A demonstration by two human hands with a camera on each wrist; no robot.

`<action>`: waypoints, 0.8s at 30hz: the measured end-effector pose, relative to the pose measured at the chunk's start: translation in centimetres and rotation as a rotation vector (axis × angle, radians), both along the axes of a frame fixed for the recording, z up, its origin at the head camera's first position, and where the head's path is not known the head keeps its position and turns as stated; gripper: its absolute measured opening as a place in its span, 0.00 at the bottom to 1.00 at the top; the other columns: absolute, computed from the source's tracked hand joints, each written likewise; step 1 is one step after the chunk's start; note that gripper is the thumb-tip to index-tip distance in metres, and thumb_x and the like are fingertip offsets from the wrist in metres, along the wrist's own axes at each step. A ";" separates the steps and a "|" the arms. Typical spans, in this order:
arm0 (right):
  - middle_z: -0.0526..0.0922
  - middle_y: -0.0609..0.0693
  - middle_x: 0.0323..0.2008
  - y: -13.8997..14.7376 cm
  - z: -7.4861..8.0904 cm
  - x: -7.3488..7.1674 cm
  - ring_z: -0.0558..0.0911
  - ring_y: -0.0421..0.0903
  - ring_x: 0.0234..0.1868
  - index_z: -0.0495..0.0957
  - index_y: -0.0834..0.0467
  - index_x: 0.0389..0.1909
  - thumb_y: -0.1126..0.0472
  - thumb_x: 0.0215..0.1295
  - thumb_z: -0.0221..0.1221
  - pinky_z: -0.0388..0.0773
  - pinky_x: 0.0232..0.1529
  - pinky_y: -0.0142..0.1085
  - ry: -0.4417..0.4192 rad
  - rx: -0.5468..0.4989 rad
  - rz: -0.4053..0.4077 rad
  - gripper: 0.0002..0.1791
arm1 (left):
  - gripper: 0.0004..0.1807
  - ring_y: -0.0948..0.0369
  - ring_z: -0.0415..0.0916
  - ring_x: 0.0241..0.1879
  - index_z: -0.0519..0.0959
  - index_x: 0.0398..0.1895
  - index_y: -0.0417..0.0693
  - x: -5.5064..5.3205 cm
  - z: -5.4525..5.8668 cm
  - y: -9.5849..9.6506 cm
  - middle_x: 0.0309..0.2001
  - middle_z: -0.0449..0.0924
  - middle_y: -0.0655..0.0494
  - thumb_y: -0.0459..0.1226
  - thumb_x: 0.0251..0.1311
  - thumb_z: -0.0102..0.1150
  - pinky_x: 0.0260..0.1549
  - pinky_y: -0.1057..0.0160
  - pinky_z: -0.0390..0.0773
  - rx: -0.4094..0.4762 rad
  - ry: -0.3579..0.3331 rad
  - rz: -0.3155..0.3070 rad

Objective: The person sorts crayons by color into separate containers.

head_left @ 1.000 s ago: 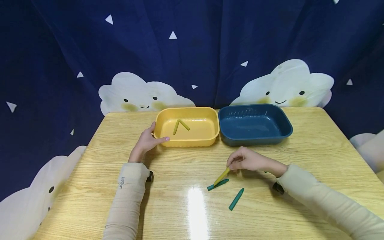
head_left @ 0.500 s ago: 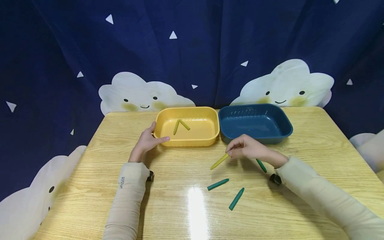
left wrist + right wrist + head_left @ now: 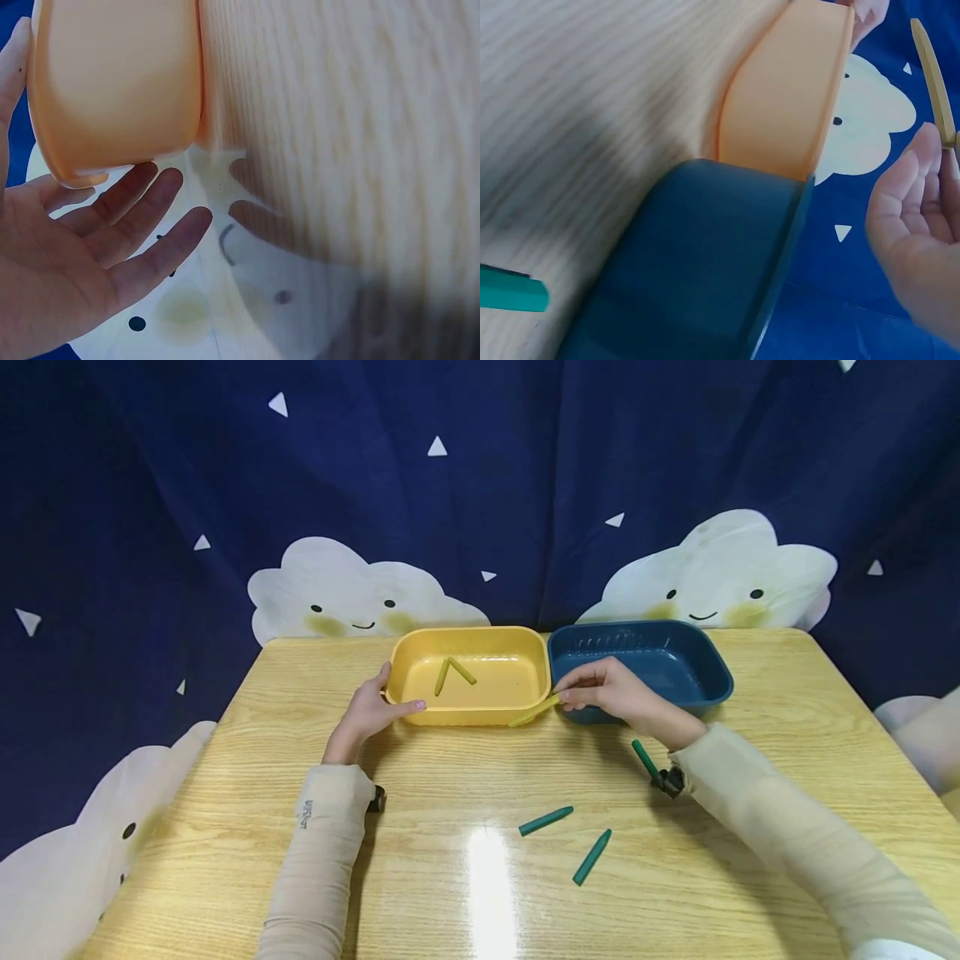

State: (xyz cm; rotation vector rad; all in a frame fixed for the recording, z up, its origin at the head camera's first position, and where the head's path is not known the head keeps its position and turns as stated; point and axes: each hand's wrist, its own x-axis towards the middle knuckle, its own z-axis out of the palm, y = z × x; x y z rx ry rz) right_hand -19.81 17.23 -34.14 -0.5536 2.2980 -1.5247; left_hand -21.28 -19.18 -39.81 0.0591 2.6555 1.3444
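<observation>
My left hand (image 3: 367, 710) rests against the left end of the yellow bin (image 3: 480, 718), thumb along its front rim. In the left wrist view the fingers (image 3: 161, 251) are spread, fairly straight, some tips at the bin's end wall. Two yellow crayons (image 3: 461, 672) lie inside that bin. Between thumb and fingertips, my right hand (image 3: 611, 689) pinches a third yellow crayon (image 3: 534, 712), its far end overlapping the yellow bin's front right corner. The right wrist view shows this crayon (image 3: 932, 79) pointing up from the fingertips, above rim height.
A dark blue bin (image 3: 675, 672) stands right beside the yellow one, partly behind my right hand. Nearer on the wooden table (image 3: 420, 860) lie two green crayons (image 3: 546, 821). Another green crayon (image 3: 643, 758) is by the right wrist camera (image 3: 670, 781). A curtain (image 3: 510, 485) hangs behind.
My right hand has lifted the yellow crayon from beside the green crayons and carried it away from me, up to the bins. The left hand has stayed on the yellow bin.
</observation>
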 end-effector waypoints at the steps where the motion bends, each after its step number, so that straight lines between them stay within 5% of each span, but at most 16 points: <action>1: 0.83 0.52 0.31 -0.1 0.1 -0.2 0.81 0.48 0.32 0.79 0.70 0.42 0.66 0.61 0.57 0.78 0.38 0.43 -0.003 0.002 -0.011 0.12 | 0.58 0.49 0.44 0.68 0.38 0.70 0.37 0.0 0.0 0.0 0.69 0.43 0.39 0.47 0.47 0.68 0.64 0.53 0.51 0.003 0.001 0.000; 14: 0.82 0.60 0.36 -1.1 1.1 -2.2 0.79 0.58 0.36 0.77 0.72 0.43 0.65 0.60 0.58 0.76 0.41 0.48 -0.016 -0.064 -0.076 0.15 | 0.58 0.49 0.44 0.67 0.38 0.70 0.37 -0.1 0.1 0.1 0.69 0.43 0.39 0.47 0.47 0.68 0.64 0.53 0.51 -0.001 0.003 0.002; 24: 0.83 0.53 0.31 -2.2 1.7 -3.8 0.81 0.44 0.32 0.75 0.74 0.43 0.69 0.61 0.56 0.78 0.41 0.41 -0.080 -0.207 -0.101 0.13 | 0.59 0.48 0.45 0.67 0.38 0.70 0.37 0.0 0.0 0.0 0.69 0.43 0.38 0.49 0.46 0.68 0.64 0.53 0.51 0.005 0.004 -0.002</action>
